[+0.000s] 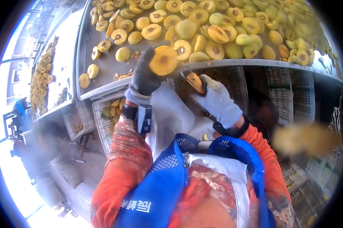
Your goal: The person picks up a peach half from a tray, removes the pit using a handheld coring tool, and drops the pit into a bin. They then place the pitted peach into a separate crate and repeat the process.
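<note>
My left hand (145,74), in a dark glove with a pale cuff, holds up a yellow halved fruit (163,60), its cut face toward the camera with a brown hollow at the centre. Just to the right, my right hand (217,97), in a grey-white glove, grips a small tool with an orange-brown handle (195,82). The tool's dark curved end is close to the fruit, with a small gap between them. Both hands are at the front edge of a metal table (103,85) heaped with halved fruit (186,28).
Beneath the table edge stand a white crate of fruit (103,123), another pale crate (74,119) and tall perforated crates (279,91). A second table with fruit pieces (42,76) is at the left. Blurred yellow matter (306,140) shows at the right.
</note>
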### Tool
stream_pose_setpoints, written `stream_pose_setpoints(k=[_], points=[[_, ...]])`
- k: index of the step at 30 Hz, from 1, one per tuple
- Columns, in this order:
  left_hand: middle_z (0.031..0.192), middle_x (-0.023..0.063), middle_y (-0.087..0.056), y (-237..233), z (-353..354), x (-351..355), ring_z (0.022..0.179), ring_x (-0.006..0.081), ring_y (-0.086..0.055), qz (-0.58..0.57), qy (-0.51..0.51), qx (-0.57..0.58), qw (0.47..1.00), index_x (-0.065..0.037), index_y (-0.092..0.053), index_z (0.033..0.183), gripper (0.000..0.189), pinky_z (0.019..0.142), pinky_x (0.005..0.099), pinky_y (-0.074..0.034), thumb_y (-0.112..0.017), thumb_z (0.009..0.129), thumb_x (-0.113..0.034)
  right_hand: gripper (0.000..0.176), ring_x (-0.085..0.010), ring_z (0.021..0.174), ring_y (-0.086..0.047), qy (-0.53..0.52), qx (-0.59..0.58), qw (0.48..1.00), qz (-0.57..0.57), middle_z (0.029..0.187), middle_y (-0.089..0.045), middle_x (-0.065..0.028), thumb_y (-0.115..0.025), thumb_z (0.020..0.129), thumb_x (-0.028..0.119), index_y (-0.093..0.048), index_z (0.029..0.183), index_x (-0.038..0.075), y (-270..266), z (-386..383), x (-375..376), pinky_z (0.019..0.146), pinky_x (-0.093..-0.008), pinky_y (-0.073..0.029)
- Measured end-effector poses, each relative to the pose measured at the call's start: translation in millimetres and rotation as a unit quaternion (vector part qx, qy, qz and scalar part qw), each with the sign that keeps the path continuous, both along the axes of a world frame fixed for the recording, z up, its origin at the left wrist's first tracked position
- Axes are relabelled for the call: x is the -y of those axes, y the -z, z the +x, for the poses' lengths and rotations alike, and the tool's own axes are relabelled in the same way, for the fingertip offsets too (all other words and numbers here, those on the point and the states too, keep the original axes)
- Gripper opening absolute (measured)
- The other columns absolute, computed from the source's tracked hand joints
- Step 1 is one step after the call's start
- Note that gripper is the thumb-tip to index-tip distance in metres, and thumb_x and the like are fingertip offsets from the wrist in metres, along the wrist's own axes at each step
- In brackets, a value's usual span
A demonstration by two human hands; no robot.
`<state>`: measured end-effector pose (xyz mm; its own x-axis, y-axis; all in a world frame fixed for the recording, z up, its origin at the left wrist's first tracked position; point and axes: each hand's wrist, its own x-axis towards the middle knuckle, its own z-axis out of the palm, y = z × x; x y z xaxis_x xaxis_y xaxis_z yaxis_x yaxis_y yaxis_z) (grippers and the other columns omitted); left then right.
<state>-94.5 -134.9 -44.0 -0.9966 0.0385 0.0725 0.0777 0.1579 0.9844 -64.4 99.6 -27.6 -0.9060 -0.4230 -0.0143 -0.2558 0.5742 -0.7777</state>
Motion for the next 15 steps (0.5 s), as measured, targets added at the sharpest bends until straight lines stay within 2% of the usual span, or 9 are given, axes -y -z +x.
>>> stream_pose_setpoints(k=[2, 3, 4, 6, 7, 8, 9, 12, 15], points=[[0.128, 0.0146, -0.054, 1, 9, -19, 0.111, 0.0250, -0.058, 0.049, -0.010, -0.026, 0.998, -0.004, -0.047, 0.132, 0.049, 0.090, 0.0370, -0.052, -0.060, 0.089, -0.024, 0.050, -0.0402, 0.089, -0.062, -0.009, 0.003, 1.000, 0.024, 0.097, -0.065, -0.0217, -0.073, 0.076, 0.030, -0.055, 0.115, 0.003, -3, -3, 11, 0.075, -0.0447, -0.050], [0.129, 0.0146, -0.053, 1, 14, -28, 0.111, 0.0241, -0.058, 0.073, -0.014, -0.040, 0.996, -0.004, -0.046, 0.134, 0.048, 0.090, 0.0362, -0.052, -0.056, 0.092, -0.025, 0.050, -0.0401, 0.089, -0.062, -0.003, 0.014, 0.999, 0.036, 0.098, -0.065, -0.0218, -0.072, 0.077, 0.030, -0.055, 0.115, 0.003, -6, -2, 13, 0.075, -0.0447, -0.050], [0.130, 0.0149, -0.053, -2, 18, -34, 0.111, 0.0237, -0.058, -0.031, -0.005, -0.137, 0.990, -0.003, -0.045, 0.134, 0.046, 0.090, 0.0359, -0.052, -0.053, 0.094, -0.023, 0.049, -0.0400, 0.090, -0.061, 0.004, 0.024, 0.999, 0.047, 0.099, -0.065, -0.0218, -0.071, 0.078, 0.031, -0.056, 0.115, 0.003, -10, -1, 13, 0.076, -0.0447, -0.050], [0.127, 0.0161, -0.055, -13, 26, -54, 0.110, 0.0224, -0.058, -0.113, -0.015, -0.287, 0.951, 0.003, -0.044, 0.134, 0.040, 0.091, 0.0342, -0.051, -0.045, 0.098, -0.016, 0.047, -0.0398, 0.090, -0.062, 0.019, 0.045, 0.998, 0.046, 0.099, -0.065, -0.0219, -0.071, 0.079, 0.031, -0.056, 0.115, 0.004, -13, 5, 13, 0.076, -0.0446, -0.050], [0.125, 0.0158, -0.056, -22, 29, -62, 0.109, 0.0219, -0.059, -0.002, -0.046, -0.184, 0.982, 0.003, -0.047, 0.132, 0.039, 0.090, 0.0334, -0.050, -0.046, 0.098, -0.015, 0.047, -0.0397, 0.089, -0.062, 0.026, 0.055, 0.998, 0.035, 0.099, -0.065, -0.0219, -0.071, 0.079, 0.030, -0.057, 0.114, 0.004, -14, 9, 12, 0.076, -0.0445, -0.050], [0.124, 0.0155, -0.057, -30, 31, -69, 0.108, 0.0213, -0.059, 0.109, -0.076, -0.077, 0.988, 0.003, -0.049, 0.130, 0.037, 0.090, 0.0326, -0.050, -0.047, 0.097, -0.014, 0.046, -0.0396, 0.089, -0.062, 0.034, 0.064, 0.997, 0.024, 0.098, -0.065, -0.0220, -0.071, 0.078, 0.030, -0.057, 0.113, 0.004, -14, 13, 12, 0.076, -0.0443, -0.050], [0.123, 0.0152, -0.058, -36, 34, -75, 0.106, 0.0208, -0.060, 0.216, -0.103, 0.033, 0.970, 0.003, -0.052, 0.128, 0.035, 0.090, 0.0318, -0.050, -0.048, 0.097, -0.014, 0.043, -0.0376, 0.088, -0.063, 0.031, 0.091, 0.995, -0.021, 0.097, -0.065, -0.0202, -0.071, 0.079, 0.028, -0.058, 0.112, 0.004, -13, 17, 12, 0.076, -0.0429, -0.050], [0.115, 0.0123, -0.063, -47, 42, -88, 0.101, 0.0184, -0.061, 0.021, -0.126, -0.054, 0.990, 0.003, -0.060, 0.119, 0.031, 0.088, 0.0295, -0.049, -0.050, 0.096, -0.016, 0.035, -0.0301, 0.078, -0.065, 0.008, 0.191, 0.969, -0.153, 0.090, -0.067, -0.0145, -0.069, 0.080, 0.023, -0.060, 0.107, 0.004, -7, 28, 9, 0.071, -0.0377, -0.050], [0.111, 0.0094, -0.066, -46, 49, -92, 0.098, 0.0158, -0.061, 0.051, -0.125, 0.008, 0.991, 0.002, -0.063, 0.116, 0.030, 0.087, 0.0284, -0.048, -0.053, 0.095, -0.018, 0.027, -0.0203, 0.060, -0.061, -0.040, 0.341, 0.906, -0.247, 0.075, -0.064, -0.0086, -0.066, 0.080, 0.017, -0.062, 0.102, 0.004, -9, 34, -5, 0.057, -0.0309, -0.047]])
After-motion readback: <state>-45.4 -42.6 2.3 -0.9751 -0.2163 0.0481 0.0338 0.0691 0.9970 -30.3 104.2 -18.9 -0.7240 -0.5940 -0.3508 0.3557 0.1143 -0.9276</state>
